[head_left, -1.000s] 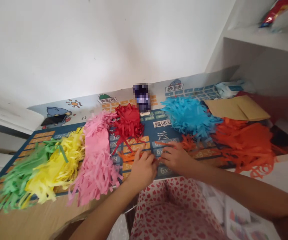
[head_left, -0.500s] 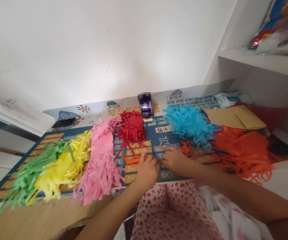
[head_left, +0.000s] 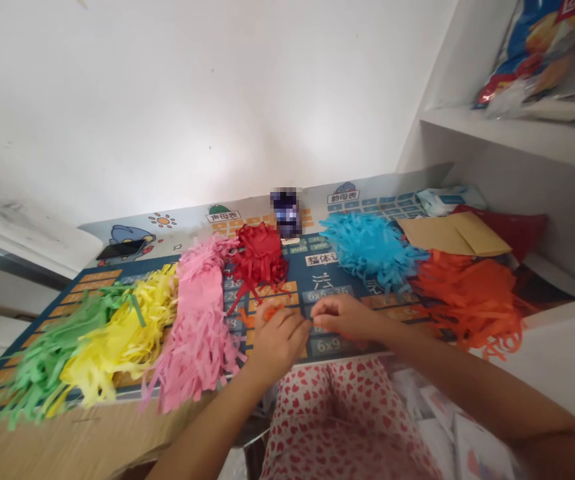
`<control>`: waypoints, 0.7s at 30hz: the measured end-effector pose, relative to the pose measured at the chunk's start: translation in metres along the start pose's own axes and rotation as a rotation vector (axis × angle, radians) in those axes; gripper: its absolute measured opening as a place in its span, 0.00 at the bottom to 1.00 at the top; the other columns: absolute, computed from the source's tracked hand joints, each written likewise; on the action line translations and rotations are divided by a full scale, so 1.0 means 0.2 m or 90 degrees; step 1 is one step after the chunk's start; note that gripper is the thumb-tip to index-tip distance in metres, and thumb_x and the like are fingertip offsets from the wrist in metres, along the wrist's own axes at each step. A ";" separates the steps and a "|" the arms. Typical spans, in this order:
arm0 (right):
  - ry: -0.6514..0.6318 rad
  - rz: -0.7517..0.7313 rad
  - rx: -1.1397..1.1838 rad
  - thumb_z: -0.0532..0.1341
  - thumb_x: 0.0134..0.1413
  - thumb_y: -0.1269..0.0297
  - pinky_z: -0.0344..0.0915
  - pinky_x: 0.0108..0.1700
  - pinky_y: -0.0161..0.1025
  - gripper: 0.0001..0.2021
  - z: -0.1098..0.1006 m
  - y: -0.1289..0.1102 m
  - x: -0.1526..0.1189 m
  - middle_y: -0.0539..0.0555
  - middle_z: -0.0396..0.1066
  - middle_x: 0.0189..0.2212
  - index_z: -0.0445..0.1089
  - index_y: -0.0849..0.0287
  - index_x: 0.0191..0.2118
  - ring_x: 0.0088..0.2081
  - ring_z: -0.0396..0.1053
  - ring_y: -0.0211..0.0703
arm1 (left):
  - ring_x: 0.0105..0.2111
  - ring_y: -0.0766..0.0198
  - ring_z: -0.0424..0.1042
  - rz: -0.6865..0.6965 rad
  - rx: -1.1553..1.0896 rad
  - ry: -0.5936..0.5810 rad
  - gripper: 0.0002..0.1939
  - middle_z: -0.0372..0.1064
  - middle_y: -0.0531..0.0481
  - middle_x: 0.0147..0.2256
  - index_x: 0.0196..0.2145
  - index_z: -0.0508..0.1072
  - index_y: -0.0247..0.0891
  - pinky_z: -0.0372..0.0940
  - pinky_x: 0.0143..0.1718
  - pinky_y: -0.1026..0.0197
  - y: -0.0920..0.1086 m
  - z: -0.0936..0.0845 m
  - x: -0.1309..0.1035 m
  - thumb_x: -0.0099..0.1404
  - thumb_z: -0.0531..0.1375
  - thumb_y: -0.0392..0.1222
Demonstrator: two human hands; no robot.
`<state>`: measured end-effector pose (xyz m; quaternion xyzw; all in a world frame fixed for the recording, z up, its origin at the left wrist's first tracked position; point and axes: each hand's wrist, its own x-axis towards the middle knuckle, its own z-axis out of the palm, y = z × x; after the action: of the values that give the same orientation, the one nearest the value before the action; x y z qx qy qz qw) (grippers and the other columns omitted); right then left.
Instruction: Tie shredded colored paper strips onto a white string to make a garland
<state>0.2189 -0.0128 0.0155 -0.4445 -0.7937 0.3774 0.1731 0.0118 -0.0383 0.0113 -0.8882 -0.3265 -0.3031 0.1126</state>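
Observation:
Fringed orange paper is gathered under the curled fingers of my left hand, with a few strips sticking out to the left. Close beside it, my right hand has its thumb and fingers bent together; anything between them is too small to make out. Just beyond the left hand lies a red fringed paper bundle. A blue fringed bundle is past the right hand, and a larger orange fringed bundle spreads near the right forearm.
Pink, yellow and green fringed papers lie side by side on the left of the printed mat. A phone leans at the wall; a dark flat device is back left. A tan envelope sits back right.
The small orange paper, earlier stretched out around both hands, is now bunched at my left hand. My right hand has lifted slightly off the mat. The view has shifted a little.

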 end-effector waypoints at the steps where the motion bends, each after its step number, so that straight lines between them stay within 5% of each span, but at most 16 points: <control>1: -0.035 0.030 0.145 0.56 0.61 0.59 0.59 0.29 0.32 0.14 -0.02 -0.03 -0.01 0.52 0.75 0.27 0.74 0.63 0.34 0.26 0.67 0.35 | 0.39 0.62 0.75 0.014 -0.002 0.025 0.05 0.79 0.55 0.35 0.39 0.75 0.43 0.45 0.61 0.45 0.00 -0.05 0.01 0.67 0.60 0.36; 4: -0.125 0.081 0.508 0.63 0.52 0.51 0.59 0.29 0.32 0.17 -0.06 -0.09 -0.02 0.52 0.74 0.25 0.73 0.63 0.27 0.25 0.65 0.34 | 0.38 0.63 0.76 0.038 -0.006 0.078 0.07 0.80 0.56 0.35 0.40 0.75 0.44 0.44 0.62 0.46 0.01 -0.16 0.05 0.66 0.60 0.35; 9: -0.136 0.103 0.663 0.72 0.38 0.52 0.51 0.24 0.30 0.17 -0.01 -0.12 -0.02 0.46 0.67 0.19 0.72 0.62 0.24 0.20 0.56 0.29 | 0.37 0.63 0.77 0.052 -0.014 0.121 0.09 0.80 0.56 0.35 0.41 0.75 0.45 0.44 0.63 0.47 0.03 -0.20 0.06 0.65 0.60 0.33; 14: 0.020 0.087 0.711 0.72 0.39 0.54 0.48 0.21 0.29 0.17 0.11 -0.14 -0.06 0.44 0.62 0.16 0.71 0.62 0.24 0.18 0.53 0.28 | 0.35 0.62 0.76 -0.060 -0.095 0.119 0.08 0.79 0.53 0.33 0.38 0.74 0.41 0.51 0.60 0.47 0.08 -0.19 0.05 0.64 0.60 0.31; 21: 0.217 0.081 0.798 0.72 0.41 0.54 0.55 0.20 0.28 0.16 0.26 -0.19 -0.09 0.44 0.66 0.15 0.68 0.58 0.28 0.16 0.59 0.30 | 0.32 0.62 0.75 -0.292 -0.274 0.099 0.07 0.77 0.51 0.30 0.32 0.76 0.42 0.67 0.43 0.55 0.15 -0.15 0.06 0.67 0.58 0.39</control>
<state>0.1756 -0.0635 0.0112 -0.3590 -0.3567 0.7026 0.5002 0.0243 -0.0666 0.0424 -0.7691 -0.4367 -0.4498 -0.1243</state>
